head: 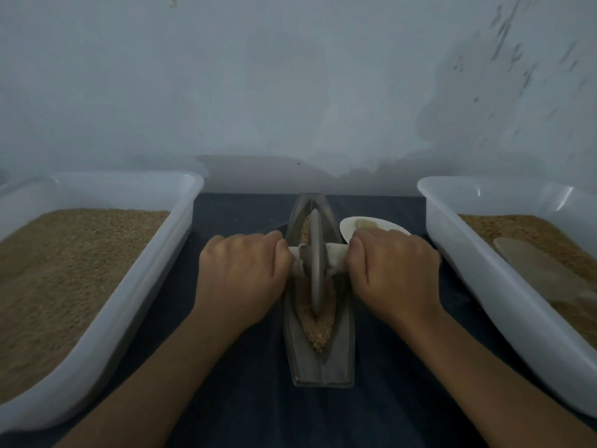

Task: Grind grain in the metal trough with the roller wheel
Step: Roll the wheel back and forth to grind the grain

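The left hand (240, 273) and right hand (392, 270) each curl round 1 end of the white axle of the grey metal roller wheel (316, 266), which stands upright amid tan grain (318, 328) in the long grey boat-shaped metal trough (319, 367). To grind well, I judge both hands should press down equally, keeping the wheel vertical and rolling along the groove without pushing grain over the near tip.

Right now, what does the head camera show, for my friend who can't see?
Both hands, left hand and right hand, grip the roller wheel handles over grain in the metal trough. White grain tubs sit either side.

Dim, bluish, soft picture; wide-angle bending at the edges.
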A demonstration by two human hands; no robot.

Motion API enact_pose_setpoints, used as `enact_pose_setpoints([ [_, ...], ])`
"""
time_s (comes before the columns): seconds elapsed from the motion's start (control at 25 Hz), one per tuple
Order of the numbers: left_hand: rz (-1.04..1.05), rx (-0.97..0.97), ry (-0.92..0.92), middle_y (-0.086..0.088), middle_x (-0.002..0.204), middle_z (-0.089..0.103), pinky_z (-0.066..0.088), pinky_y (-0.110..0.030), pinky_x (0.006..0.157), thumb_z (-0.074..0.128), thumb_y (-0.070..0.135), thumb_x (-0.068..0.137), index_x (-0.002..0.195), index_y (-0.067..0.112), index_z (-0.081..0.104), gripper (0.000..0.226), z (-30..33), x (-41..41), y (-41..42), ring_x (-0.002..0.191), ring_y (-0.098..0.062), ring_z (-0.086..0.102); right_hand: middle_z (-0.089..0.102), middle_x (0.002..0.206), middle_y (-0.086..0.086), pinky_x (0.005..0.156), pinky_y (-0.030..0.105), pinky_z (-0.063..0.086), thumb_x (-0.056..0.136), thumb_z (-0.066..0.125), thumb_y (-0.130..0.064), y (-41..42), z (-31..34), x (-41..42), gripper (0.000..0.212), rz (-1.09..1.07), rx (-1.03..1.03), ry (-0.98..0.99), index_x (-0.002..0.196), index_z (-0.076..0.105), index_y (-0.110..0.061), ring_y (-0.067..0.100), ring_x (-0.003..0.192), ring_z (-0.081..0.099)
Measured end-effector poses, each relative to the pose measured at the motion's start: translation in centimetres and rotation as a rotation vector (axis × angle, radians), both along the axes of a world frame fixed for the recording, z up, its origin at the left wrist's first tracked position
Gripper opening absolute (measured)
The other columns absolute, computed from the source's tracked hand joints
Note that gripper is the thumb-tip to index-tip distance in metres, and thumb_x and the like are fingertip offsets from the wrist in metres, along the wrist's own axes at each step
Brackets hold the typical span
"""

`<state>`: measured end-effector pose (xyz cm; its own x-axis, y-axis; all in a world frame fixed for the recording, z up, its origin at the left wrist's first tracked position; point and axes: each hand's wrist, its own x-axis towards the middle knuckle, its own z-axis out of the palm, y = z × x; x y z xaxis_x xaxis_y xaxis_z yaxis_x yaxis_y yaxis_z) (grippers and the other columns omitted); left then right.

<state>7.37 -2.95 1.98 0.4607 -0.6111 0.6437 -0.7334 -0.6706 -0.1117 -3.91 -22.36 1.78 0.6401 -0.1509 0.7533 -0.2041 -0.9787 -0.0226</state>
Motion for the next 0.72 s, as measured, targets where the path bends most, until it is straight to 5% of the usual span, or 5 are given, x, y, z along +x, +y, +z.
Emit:
enact_pose_setpoints([
  [0.16, 0.069, 0.339, 0.006, -0.003, 0.078, 0.05, 0.03, -0.032, 0.056, 0.047, 0.024, 0.1, 0.087, 0.021, 0.05, 0.013, 1.7, 5.0, -3.9, 0.074, -0.032, 0.063, 0.04, 0.06, -0.004, 0.051, 0.028, 0.016, 0.09, 0.01, -0.039, -3.3, 0.8, 5.0, 0.044, -0.189, 0.033, 0.286, 0.062, 0.039, -0.021, 0.013, 0.051, 0.03],
  [0.28, 0.128, 0.342, 0.298, -0.012, 0.107, 0.063, 0.036, -0.042, 0.074, 0.018, 0.046, 0.093, 0.089, 0.02, 0.046, 0.039, 3.6, 8.9, -6.6, 0.093, -0.037, 0.06, 0.052, 0.073, 0.005, 0.054, 0.032, 0.024, 0.091, 0.021, -0.034, -6.1, 1.9, 8.5, 0.035, -0.146, 0.168, 0.396, 0.075, 0.046, -0.016, 0.021, 0.06, 0.042],
  [0.4, 0.151, 0.322, 0.378, -0.014, 0.115, 0.063, 0.035, -0.043, 0.077, 0.013, 0.05, 0.091, 0.095, 0.019, 0.052, 0.049, 3.5, 10.2, -7.1, 0.098, -0.037, 0.059, 0.058, 0.068, 0.004, 0.055, 0.034, 0.028, 0.091, 0.023, -0.051, -6.1, 3.1, 9.8, 0.055, -0.153, 0.333, 0.441, 0.068, 0.058, -0.016, 0.025, 0.063, 0.054],
  [0.56, 0.109, 0.254, 0.106, -0.005, 0.083, 0.058, 0.032, -0.035, 0.058, 0.041, 0.027, 0.1, 0.088, 0.019, 0.053, 0.018, 1.3, 5.2, -3.8, 0.075, -0.032, 0.062, 0.04, 0.061, -0.005, 0.051, 0.031, 0.014, 0.087, 0.001, -0.048, -3.0, 2.4, 6.2, 0.061, -0.183, 0.034, 0.321, 0.065, 0.051, -0.021, 0.013, 0.052, 0.03],
  [0.72, -0.054, -0.038, 0.08, 0.008, 0.055, 0.042, 0.035, -0.034, 0.051, 0.05, 0.021, 0.1, 0.066, 0.023, 0.045, 0.035, 0.1, 0.6, -0.5, 0.046, -0.016, 0.038, 0.039, 0.058, -0.008, 0.048, 0.031, 0.029, 0.104, 0.027, -0.036, 0.3, 0.4, 0.2, 0.044, -0.072, 0.081, 0.096, 0.064, 0.042, -0.026, 0.012, 0.048, 0.034],
])
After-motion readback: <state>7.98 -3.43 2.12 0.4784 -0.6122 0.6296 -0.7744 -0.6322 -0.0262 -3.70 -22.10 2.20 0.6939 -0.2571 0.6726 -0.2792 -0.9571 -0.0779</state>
